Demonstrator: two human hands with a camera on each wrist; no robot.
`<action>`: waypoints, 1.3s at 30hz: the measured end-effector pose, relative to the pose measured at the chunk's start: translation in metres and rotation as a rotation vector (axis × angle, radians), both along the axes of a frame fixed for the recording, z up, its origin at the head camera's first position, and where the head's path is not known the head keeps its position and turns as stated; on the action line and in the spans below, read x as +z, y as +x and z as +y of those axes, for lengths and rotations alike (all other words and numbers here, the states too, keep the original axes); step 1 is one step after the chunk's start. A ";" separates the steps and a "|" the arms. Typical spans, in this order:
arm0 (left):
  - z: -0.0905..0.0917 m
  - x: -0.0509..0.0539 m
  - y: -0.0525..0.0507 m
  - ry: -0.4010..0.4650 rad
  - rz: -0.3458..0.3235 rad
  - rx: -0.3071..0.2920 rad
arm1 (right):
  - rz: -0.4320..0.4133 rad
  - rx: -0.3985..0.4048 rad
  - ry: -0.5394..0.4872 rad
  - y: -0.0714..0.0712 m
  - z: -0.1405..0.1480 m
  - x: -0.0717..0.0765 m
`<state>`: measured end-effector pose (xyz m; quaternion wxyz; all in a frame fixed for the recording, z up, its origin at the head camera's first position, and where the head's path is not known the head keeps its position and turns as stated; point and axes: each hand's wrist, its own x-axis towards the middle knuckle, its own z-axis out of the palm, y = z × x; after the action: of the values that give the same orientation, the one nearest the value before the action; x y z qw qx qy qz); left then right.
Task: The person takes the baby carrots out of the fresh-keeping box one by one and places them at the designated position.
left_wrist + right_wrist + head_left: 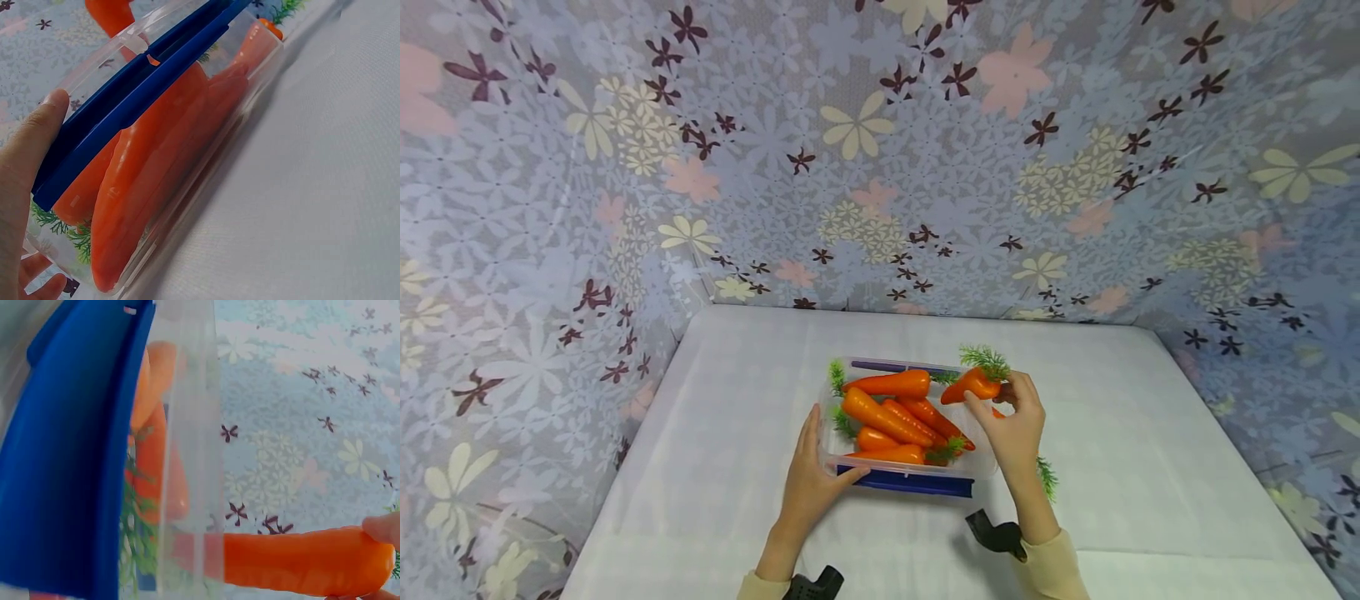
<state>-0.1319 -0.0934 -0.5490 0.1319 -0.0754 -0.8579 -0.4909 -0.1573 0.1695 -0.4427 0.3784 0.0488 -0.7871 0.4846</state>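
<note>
A clear plastic container [908, 463] with blue flaps along its sides holds several orange carrots [876, 412] with feathery green tops. My left hand [808, 477] grips its near left corner. In the left wrist view the thumb [39, 134] lies by the blue flap [119, 119], the other fingers lower at the container's end. Above the container's right end, my right hand [1018, 421] pinches another carrot [967, 387] near its leafy end. The tip of that carrot [300, 561] points left over the container in the head view.
Right of the container, partly behind my right hand, show a bit of orange [997, 413] and a green frond [1047, 481]. The container stands on a white-covered table [715, 400]. Flower-patterned cloth [857, 208] rises behind the table and along both sides.
</note>
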 end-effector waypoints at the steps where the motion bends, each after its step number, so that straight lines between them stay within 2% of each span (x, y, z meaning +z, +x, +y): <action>1: 0.000 0.000 0.000 0.000 0.000 0.000 | 0.000 -0.001 -0.016 0.001 0.001 0.002; 7: -0.001 0.001 0.000 0.010 -0.018 0.000 | 0.027 -0.011 -0.080 0.015 0.003 0.023; 11: -0.001 0.001 0.001 0.021 -0.030 -0.002 | 0.031 -0.012 -0.169 0.019 0.009 0.029; 15: -0.001 0.002 0.001 0.031 -0.037 -0.002 | -0.033 -0.053 -0.294 0.017 0.021 0.023; 18: 0.000 0.003 0.001 0.029 -0.039 -0.002 | -0.049 -0.084 -0.393 0.013 0.033 0.012; 26: 0.001 0.004 0.001 0.028 -0.035 0.000 | -0.088 -0.176 -0.532 0.012 0.053 -0.002; 39: 0.001 0.003 0.001 0.022 -0.036 -0.001 | -0.137 -0.210 -0.574 0.010 0.068 -0.023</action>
<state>-0.1311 -0.0925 -0.5459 0.1171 -0.0654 -0.8545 -0.5018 -0.1469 0.2375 -0.4659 0.3710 -0.1745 -0.6426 0.6473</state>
